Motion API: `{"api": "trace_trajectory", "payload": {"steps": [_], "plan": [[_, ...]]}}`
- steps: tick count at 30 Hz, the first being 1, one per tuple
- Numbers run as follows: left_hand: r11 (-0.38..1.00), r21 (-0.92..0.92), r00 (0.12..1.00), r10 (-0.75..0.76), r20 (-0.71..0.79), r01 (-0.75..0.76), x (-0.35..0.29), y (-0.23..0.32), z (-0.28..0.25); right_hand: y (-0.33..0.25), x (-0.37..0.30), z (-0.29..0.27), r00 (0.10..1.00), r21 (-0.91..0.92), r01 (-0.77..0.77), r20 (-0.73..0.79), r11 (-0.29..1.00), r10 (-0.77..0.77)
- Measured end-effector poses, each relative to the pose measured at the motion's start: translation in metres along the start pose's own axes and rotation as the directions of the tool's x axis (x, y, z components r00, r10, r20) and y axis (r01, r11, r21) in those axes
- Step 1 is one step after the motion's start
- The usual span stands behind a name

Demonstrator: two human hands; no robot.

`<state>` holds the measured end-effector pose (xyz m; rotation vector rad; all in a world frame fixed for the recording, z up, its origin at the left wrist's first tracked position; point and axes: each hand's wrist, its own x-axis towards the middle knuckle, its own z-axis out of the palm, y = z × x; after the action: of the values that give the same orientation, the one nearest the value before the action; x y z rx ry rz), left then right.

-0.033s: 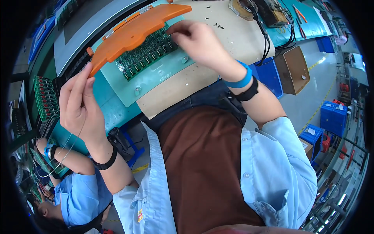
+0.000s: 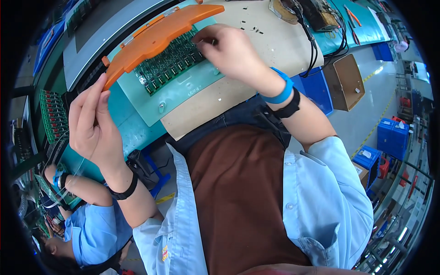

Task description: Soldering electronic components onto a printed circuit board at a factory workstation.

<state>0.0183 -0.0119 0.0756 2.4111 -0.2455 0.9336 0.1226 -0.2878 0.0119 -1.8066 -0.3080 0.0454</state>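
My left hand grips the near left end of a long, curved orange plastic cover between thumb and fingertips. This cover is tilted over a green circuit board, hiding the board's far side. Along the board's near edge runs a row of dark upright components. A pale green plate with a few fasteners lies beneath the board. At the board's right end my right hand is closed in a pinch; a tiny glint shows at its fingertips, too small to name.
Small loose parts lie on the brown sheet to the right. Beyond them are black cables and orange-handled pliers. Another circuit board stands at left. A co-worker sits lower left. A cardboard box is at right.
My right hand has shifted slightly left along the board, its fingertips still pinched. My left hand and the orange cover have barely moved.
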Motion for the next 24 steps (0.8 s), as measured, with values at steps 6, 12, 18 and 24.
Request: {"api": "trace_trajectory", "payload": {"steps": [6, 12, 18, 24], "plan": [[0.999, -0.027, 0.999, -0.033, -0.013, 0.033, -0.001, 0.002, 0.001, 0.011, 0.015, 0.036, 0.911, -0.717, 0.342, 0.095, 0.607, -0.400], [0.999, -0.036, 0.999, -0.033, 0.006, 0.033, -0.003, 0.000, -0.001, 0.018, 0.023, 0.045, 0.882, -0.780, 0.391, 0.167, 0.488, -0.440], [0.998, -0.049, 0.999, -0.036, 0.010, 0.036, -0.003, 0.000, 0.000, 0.021, 0.024, 0.046, 0.847, -0.787, 0.431, 0.184, 0.442, -0.499], [0.999, -0.041, 1.000, -0.019, 0.010, 0.019, -0.002, 0.001, -0.001, 0.016, 0.026, 0.022, 0.874, -0.741, 0.389, 0.109, 0.547, -0.473]]}}
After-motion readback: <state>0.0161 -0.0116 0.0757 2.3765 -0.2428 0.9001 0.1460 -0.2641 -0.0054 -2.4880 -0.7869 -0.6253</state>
